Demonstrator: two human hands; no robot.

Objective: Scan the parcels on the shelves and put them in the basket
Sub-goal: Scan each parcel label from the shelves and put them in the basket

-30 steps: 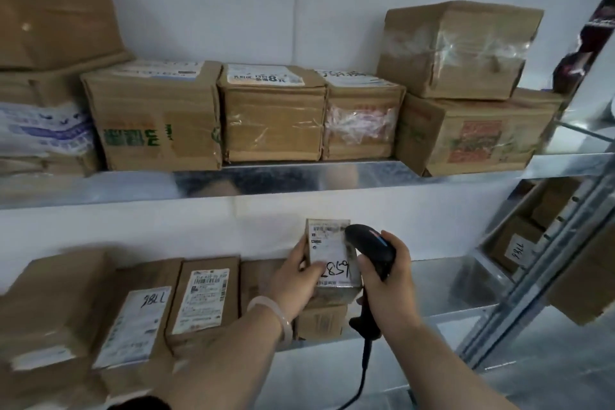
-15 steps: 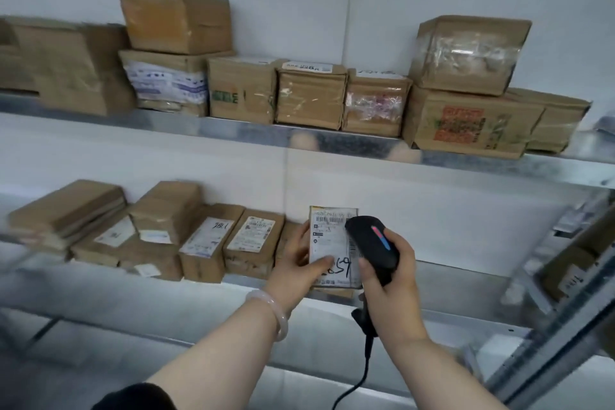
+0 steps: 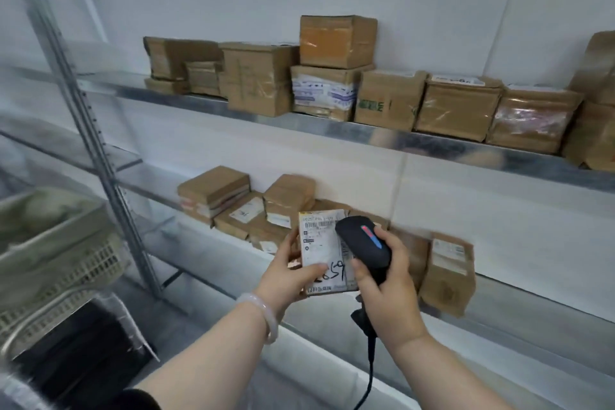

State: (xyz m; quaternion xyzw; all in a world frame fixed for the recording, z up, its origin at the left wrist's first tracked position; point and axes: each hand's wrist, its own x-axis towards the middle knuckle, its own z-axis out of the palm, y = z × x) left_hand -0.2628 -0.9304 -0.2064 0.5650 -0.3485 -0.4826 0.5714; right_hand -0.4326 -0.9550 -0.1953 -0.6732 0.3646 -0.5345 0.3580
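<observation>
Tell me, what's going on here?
A person holds a small labelled parcel in the left hand and points a black handheld scanner, gripped in the right hand, at its label. The parcel is off the shelves but not yet in the basket at lower left. Other boxes sit on both shelves.

the left hand [image 3: 283,271] grips a small brown cardboard parcel with a white label [image 3: 321,255], label up; the right hand [image 3: 387,293] grips a black corded handheld scanner [image 3: 364,245] just beside it. a pale plastic lattice basket [image 3: 56,263] sits far left, below brown boxes on metal shelves [image 3: 382,135].
</observation>
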